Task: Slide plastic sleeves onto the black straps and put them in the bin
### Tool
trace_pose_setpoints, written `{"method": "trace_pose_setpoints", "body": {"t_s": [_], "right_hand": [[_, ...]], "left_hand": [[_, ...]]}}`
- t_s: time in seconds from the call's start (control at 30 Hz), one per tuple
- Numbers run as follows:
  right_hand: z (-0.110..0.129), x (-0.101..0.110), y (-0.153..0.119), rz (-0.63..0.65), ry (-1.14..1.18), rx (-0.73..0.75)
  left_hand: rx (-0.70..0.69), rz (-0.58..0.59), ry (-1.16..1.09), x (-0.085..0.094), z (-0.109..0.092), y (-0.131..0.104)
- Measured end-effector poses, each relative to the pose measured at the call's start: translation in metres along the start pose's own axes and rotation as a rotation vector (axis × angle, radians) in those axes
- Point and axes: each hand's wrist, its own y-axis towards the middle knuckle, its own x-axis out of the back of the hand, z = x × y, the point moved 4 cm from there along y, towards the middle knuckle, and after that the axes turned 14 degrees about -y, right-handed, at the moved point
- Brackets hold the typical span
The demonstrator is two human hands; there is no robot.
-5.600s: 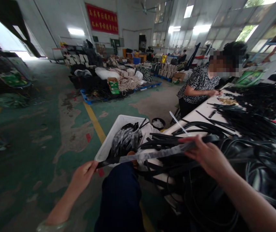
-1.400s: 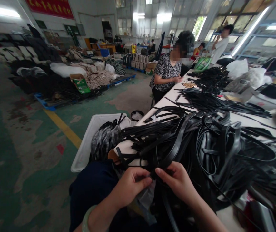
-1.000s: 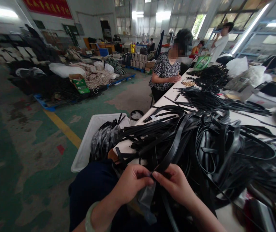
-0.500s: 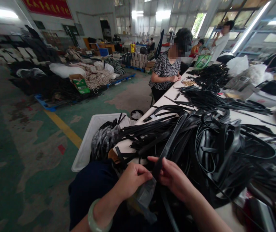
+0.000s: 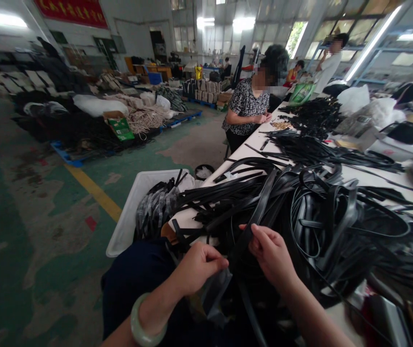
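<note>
Left hand (image 5: 201, 265): grip closed on clear plastic film (image 5: 216, 291) hanging below; sharp tug could tear it. Black strap (image 5: 259, 212), pinched in grip of right hand (image 5: 269, 246), might snag in tangled heap (image 5: 337, 226) on worktop (image 5: 240, 151).

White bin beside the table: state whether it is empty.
Not empty: black straps lie heaped inside the white bin.
</note>
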Motion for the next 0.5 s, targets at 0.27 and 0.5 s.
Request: {"method": "trace_pose_setpoints", "body": {"t_s": [0.27,0.5], "right_hand": [[0.001,0.009,0.000,0.119,0.096,-0.062],[0.006,0.015,-0.009,-0.130,-0.374,0.100]], "left_hand": [[0.056,0.066,0.015,-0.002,0.006,-0.007],[-0.033,0.117,-0.167,-0.007,0.010,-0.007]]}}
